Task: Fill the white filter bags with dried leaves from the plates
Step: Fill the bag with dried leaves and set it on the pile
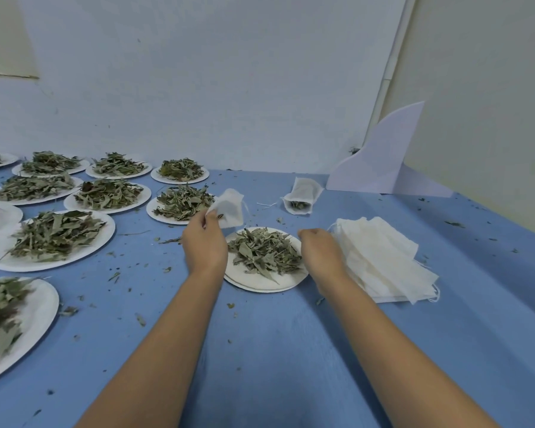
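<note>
My left hand (204,242) pinches a white filter bag (229,208) and holds it up just left of and above a white plate (261,282). That plate carries a heap of dried leaves (264,251) and stands between my two hands. My right hand (320,250) hovers at the plate's right edge with its fingers curled; nothing shows in it. Right beside it lies a stack of empty white filter bags (380,257). A filled bag (301,196) with leaves showing at its mouth lies farther back on the blue table (275,350).
Several more white plates of dried leaves (50,239) cover the left part of the table, back to the wall. A white foam board (380,159) leans in the far right corner. Leaf crumbs are scattered over the blue surface.
</note>
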`<state>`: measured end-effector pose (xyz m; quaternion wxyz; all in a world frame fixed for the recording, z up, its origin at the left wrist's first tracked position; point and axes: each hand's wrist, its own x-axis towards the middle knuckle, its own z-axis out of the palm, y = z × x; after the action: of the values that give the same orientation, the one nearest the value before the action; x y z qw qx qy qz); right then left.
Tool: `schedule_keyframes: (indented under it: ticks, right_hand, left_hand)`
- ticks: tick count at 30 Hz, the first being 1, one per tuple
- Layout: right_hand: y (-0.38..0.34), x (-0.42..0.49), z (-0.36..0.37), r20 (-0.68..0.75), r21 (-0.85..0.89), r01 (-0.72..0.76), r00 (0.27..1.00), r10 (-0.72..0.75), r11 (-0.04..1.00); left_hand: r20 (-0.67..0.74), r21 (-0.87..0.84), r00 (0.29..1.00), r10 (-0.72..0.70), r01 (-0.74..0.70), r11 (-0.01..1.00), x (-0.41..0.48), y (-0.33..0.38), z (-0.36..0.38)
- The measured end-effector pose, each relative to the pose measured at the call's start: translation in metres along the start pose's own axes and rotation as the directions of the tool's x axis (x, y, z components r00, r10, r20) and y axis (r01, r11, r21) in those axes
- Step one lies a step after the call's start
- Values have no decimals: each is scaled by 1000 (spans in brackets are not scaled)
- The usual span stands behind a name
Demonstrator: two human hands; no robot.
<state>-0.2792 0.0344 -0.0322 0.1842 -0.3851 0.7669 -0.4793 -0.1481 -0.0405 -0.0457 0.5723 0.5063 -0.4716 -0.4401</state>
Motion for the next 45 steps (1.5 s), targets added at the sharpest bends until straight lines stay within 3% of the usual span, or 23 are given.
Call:
schedule_keyframes:
  ticks: [3, 6, 8, 13, 22, 29, 41, 45]
  right_hand:
    - [0, -6, 3, -36, -46, 171, 984, -173, 984]
    - [-5, -12, 7, 131, -151, 415, 908, -398, 897]
    - [-9, -15, 15, 249, -280, 469, 878, -409, 837]
    - [-10, -16, 40, 297, -506, 389, 917, -268, 770]
    - [-4, -19, 43, 288, -473, 442, 895, -340, 762]
    - [-1, -18, 45, 216, -521, 390, 921, -325, 759]
    - [-11, -26, 49, 139, -330, 277, 960, -244, 902]
    - [-13, -22, 53, 132, -477, 268, 963, -233, 837]
  left_hand:
    - [-27, 4, 998, 53, -53, 999, 2, 4, -5]
    - [-70, 10, 988, 141, -140, 990, 3, 12, -10]
    - [-103, 45, 974, 200, -197, 979, 4, 15, -13]
    - [-124, 61, 958, 259, -253, 966, 2, 18, -15]
    - [-127, 59, 957, 263, -257, 965, 0, 17, -14]
    - [-140, -8, 974, 178, -180, 984, 3, 24, -14]
    - [-135, -35, 976, 174, -180, 983, 1, 20, -11]
    - [-139, -37, 975, 174, -180, 983, 2, 20, -10]
